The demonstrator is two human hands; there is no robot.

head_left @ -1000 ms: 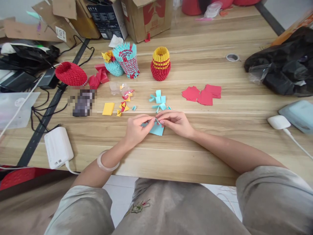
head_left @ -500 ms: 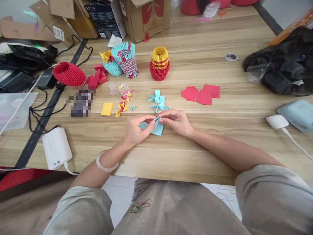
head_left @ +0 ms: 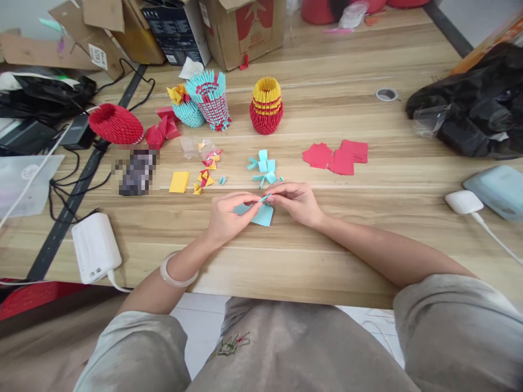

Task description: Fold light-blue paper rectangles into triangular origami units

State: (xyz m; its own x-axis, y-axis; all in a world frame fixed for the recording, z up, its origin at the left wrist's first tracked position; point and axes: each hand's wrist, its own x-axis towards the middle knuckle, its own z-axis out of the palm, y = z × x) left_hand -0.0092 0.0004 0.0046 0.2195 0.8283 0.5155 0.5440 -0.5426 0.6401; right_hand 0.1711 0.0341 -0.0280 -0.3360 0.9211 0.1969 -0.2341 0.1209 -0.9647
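Note:
Between my two hands is a small light-blue folded paper (head_left: 265,197), pressed nearly flat. My left hand (head_left: 231,216) pinches its left end between thumb and fingers. The other end sits in the fingertips of my right hand (head_left: 296,202). Below them on the table lie light-blue paper sheets (head_left: 262,215), partly covered by my left hand. Just beyond my fingers is a loose group of folded light-blue papers (head_left: 263,166). Yellow and red folded paper triangles (head_left: 207,177) lie to the left, beside a stack of yellow paper (head_left: 178,182). Red paper rectangles (head_left: 342,158) are spread to the right.
Farther back stand a red-and-yellow paper vase (head_left: 266,106), a blue-and-red one (head_left: 210,100) and a red one (head_left: 116,124) on its side. A white power bank (head_left: 96,247) with a cable is at the left, a white charger (head_left: 463,202) at the right. Cardboard boxes (head_left: 245,32) line the back.
The folded light-blue paper has gone from a slightly spread fold to a thin, closed strip between my fingertips. My hands stay in almost the same place.

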